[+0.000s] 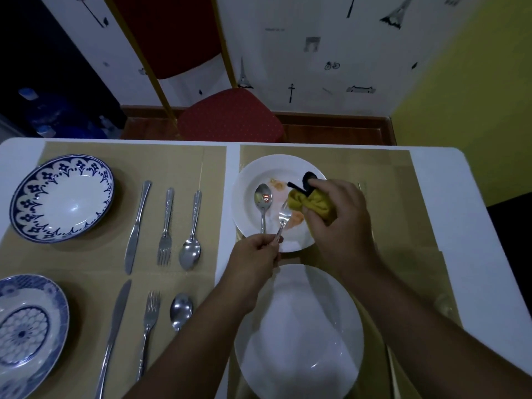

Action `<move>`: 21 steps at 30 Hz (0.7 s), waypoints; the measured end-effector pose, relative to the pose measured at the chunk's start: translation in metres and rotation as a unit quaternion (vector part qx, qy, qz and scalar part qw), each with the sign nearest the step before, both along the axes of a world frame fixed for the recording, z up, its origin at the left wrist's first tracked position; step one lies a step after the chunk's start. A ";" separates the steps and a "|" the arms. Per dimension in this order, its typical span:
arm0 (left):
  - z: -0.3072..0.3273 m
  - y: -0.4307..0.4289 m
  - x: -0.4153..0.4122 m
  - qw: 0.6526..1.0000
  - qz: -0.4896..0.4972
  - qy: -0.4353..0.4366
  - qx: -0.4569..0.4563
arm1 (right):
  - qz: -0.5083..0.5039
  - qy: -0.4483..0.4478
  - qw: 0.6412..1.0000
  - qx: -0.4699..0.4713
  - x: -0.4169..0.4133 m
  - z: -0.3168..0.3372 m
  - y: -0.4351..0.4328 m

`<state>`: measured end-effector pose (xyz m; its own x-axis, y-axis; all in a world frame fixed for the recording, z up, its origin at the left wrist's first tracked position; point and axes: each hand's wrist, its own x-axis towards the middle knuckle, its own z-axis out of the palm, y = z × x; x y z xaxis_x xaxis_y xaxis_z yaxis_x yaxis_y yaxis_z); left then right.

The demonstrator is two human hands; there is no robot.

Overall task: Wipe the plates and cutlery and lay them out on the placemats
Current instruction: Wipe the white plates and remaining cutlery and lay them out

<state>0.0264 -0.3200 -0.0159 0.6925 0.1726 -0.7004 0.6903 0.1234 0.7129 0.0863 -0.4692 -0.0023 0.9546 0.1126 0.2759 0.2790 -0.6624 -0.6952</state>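
Note:
My left hand [256,251] grips the handle of a fork [283,216] whose tines rest over a white plate [247,208] smeared with orange stains. My right hand [339,223] is closed on a yellow cloth [305,201] pressed against the fork's tines. A spoon [262,203] lies in that plate, and a black utensil [305,181] sits at its far side. A clean white plate [299,335] lies nearer to me under my forearms. Both plates sit on the right placemat [397,180].
The left placemats [178,159] hold two blue-patterned plates [62,197] [28,332], each with a knife [136,226], fork [165,228] and spoon [191,234] beside it. A red chair [230,116] stands beyond the white table's far edge.

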 end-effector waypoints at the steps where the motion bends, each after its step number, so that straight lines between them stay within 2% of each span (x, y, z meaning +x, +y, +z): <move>1: -0.001 0.000 0.000 1.000 0.006 -0.003 -0.006 | 0.015 -0.008 1.000 -0.005 -0.004 0.000 0.003; 5: 0.002 0.000 -0.004 0.999 -0.020 -0.035 -0.005 | 0.121 -0.021 0.991 -0.055 -0.012 -0.011 0.012; 8: 0.003 0.001 -0.008 0.998 -0.022 -0.058 0.011 | 0.152 -0.026 0.983 -0.099 0.002 -0.016 0.013; 10: 0.004 0.001 -0.011 0.999 -0.009 -0.047 -0.002 | 0.139 -0.013 0.983 -0.116 0.014 -0.018 0.013; 12: 0.004 -0.002 -0.015 0.999 0.000 -0.030 -0.023 | 0.073 0.015 0.993 -0.093 0.024 -0.016 0.010; 15: 0.007 -0.005 -0.013 0.995 0.029 0.003 -0.092 | 0.017 0.021 0.998 -0.052 0.023 -0.007 0.007; 18: 0.008 -0.003 -0.004 0.978 0.076 0.018 -0.196 | 0.099 -0.019 0.994 -0.044 -0.009 -0.003 0.011; 21: 0.008 0.001 -0.002 0.972 0.081 0.023 -0.219 | 0.153 -0.022 0.987 -0.051 -0.034 -0.013 0.013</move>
